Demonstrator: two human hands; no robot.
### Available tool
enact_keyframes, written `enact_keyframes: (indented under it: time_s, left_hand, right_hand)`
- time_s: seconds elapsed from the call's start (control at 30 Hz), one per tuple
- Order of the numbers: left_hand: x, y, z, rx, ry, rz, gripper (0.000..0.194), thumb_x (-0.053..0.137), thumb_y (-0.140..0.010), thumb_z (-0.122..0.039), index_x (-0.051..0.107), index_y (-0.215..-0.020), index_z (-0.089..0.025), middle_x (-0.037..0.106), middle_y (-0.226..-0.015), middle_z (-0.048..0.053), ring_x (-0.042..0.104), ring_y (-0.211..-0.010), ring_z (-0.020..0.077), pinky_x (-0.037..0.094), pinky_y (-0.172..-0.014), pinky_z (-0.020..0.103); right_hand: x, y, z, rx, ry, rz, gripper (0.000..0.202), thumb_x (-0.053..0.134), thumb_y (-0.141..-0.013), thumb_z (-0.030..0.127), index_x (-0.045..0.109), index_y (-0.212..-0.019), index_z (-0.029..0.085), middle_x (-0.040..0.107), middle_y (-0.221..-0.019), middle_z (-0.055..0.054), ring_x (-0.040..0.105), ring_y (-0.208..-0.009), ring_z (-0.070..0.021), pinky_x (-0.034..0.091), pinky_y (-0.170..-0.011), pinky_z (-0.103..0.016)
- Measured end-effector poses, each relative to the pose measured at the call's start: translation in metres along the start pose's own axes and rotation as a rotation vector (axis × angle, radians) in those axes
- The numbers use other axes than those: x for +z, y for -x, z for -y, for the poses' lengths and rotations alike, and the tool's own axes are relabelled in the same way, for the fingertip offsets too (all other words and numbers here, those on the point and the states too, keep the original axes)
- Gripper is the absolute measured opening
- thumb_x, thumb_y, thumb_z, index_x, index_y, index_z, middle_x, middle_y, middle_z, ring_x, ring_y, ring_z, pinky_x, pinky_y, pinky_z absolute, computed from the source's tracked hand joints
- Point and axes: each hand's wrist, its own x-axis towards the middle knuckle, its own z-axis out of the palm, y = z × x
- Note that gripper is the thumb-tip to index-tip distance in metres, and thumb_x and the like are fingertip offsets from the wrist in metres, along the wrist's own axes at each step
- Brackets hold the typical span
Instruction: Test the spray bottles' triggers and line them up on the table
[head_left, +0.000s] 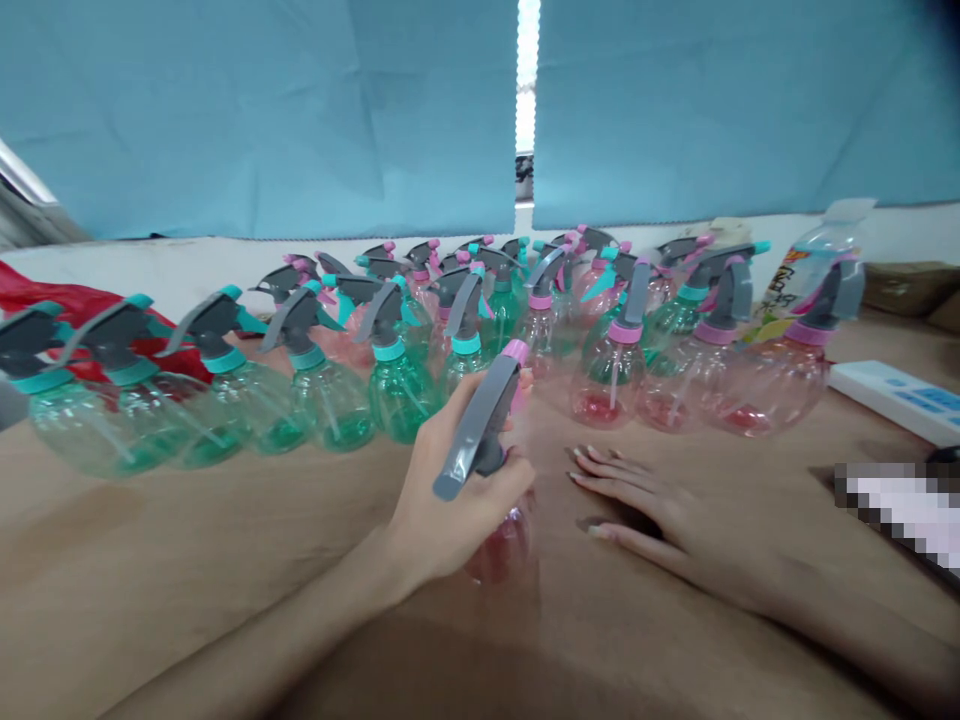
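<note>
A pink spray bottle (501,555) with a grey trigger head and pink nozzle stands in front of me, over the middle of the table. My left hand (457,480) is wrapped round its neck, just below the head; the fingers hide part of the bottle. To the right, my right hand (637,510) lies palm down on the wood, fingers stretched out and apart, touching no bottle. Close behind it stands another pink spray bottle (606,385) with its nozzle turned away. Just beyond my left hand is a green spray bottle (401,395).
Several green-tinted spray bottles (206,420) line the left, and pink ones (772,390) the right, with more crowded behind. A labelled plastic drink bottle (806,265), a white device (896,395) and a blurred-out flat object (900,510) are at right. Red cloth (97,310) lies far left.
</note>
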Motion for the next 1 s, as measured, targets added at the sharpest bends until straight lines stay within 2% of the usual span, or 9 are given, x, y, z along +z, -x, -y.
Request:
enact_keyframes:
  time_s: [0.1,0.27,0.57,0.73,1.0]
  left_hand:
    - [0.001,0.0,0.0,0.057,0.013,0.016,0.04,0.051,-0.068,-0.019,0.057,-0.106,-0.029,0.06,-0.069,-0.005,0.055,-0.057,0.0147,0.047,-0.057,0.025]
    - [0.003,0.0,0.002,0.071,0.067,0.047,0.041,0.052,-0.07,-0.017,0.054,-0.109,-0.029,0.059,-0.067,-0.006,0.055,-0.057,0.0138,0.048,-0.059,0.023]
    - [0.003,0.0,0.008,0.091,0.027,0.028,0.028,0.054,-0.077,-0.026,0.056,-0.105,-0.028,0.06,-0.074,-0.003,0.061,-0.064,0.0144,0.05,-0.061,0.024]
    - [0.004,0.0,0.008,0.065,0.029,0.037,0.03,0.052,-0.074,-0.023,0.055,-0.104,-0.027,0.06,-0.071,-0.004,0.059,-0.062,0.0141,0.05,-0.06,0.024]
    - [0.0,-0.001,-0.003,0.064,0.061,0.096,0.034,0.05,-0.067,-0.018,0.051,-0.1,-0.026,0.063,-0.068,-0.005,0.061,-0.063,0.0161,0.049,-0.06,0.024]
  right_hand:
    - [0.0,0.0,0.001,0.008,-0.002,0.003,0.052,0.049,-0.09,0.049,0.043,-0.138,0.03,0.036,-0.148,-0.003,0.032,-0.136,-0.0269,0.029,-0.11,-0.051]
    - [0.0,0.0,0.0,0.016,0.016,0.013,0.054,0.047,-0.091,0.05,0.043,-0.139,0.026,0.035,-0.149,-0.003,0.03,-0.137,-0.0248,0.027,-0.112,-0.048]
    - [-0.001,0.0,0.0,0.003,0.001,0.015,0.053,0.048,-0.091,0.049,0.044,-0.138,0.027,0.036,-0.149,-0.003,0.03,-0.137,-0.0248,0.029,-0.111,-0.048]
    - [0.0,0.0,0.0,-0.007,0.01,0.007,0.053,0.048,-0.091,0.049,0.045,-0.138,0.025,0.036,-0.148,-0.005,0.031,-0.136,-0.0251,0.029,-0.111,-0.049]
    - [-0.001,-0.001,0.002,0.019,0.069,0.054,0.056,0.043,-0.092,0.052,0.043,-0.139,0.021,0.034,-0.149,-0.006,0.03,-0.137,-0.0244,0.028,-0.111,-0.048]
